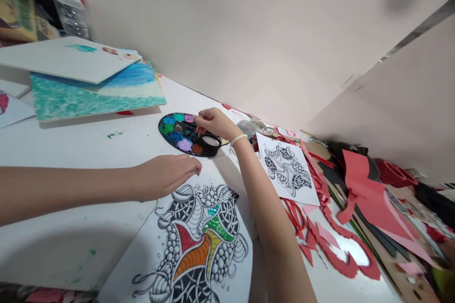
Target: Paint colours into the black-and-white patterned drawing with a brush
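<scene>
My right hand (216,123) is over the black paint palette (164,138), its fingers pinched together. Whatever they may hold is hidden from this angle. Dabs of blue, green, pink, lilac and brown paint fill the palette's wells. My left hand (168,175) extends from the left across the top edge of a patterned drawing sheet (142,251), fingers loosely stretched with bent tips and nothing visible in them. On that sheet, red, orange, yellow, green and teal patches stand among black-and-white line patterns. My right forearm crosses the sheet's right side.
A smaller patterned print (287,165) lies to the right, beside red scissors (295,215) and red paper scraps (362,175). Painted boards (99,99) are stacked at the left, a plastic bottle (71,9) behind them. A pale wall (249,33) rises behind the white table (88,147).
</scene>
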Action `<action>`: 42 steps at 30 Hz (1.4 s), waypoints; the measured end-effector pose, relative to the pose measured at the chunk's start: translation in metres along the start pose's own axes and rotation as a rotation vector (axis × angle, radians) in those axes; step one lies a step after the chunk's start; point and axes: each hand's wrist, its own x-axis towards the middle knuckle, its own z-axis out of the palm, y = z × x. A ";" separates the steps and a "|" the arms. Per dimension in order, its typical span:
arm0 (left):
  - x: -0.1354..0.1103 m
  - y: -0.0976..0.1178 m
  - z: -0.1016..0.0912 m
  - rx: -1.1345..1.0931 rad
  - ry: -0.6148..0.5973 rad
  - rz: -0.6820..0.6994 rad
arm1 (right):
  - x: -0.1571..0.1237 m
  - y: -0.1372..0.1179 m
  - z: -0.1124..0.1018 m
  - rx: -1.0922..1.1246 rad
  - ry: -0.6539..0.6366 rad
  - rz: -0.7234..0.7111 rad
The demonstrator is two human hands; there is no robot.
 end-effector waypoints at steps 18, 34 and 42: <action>0.000 -0.012 0.012 0.000 0.031 0.028 | 0.000 -0.007 0.005 -0.028 0.028 -0.022; 0.001 -0.014 0.015 -0.010 0.032 0.015 | 0.002 -0.003 0.014 0.124 0.134 0.129; 0.001 -0.005 0.007 -0.011 0.008 0.008 | 0.001 -0.009 0.016 0.117 0.136 0.107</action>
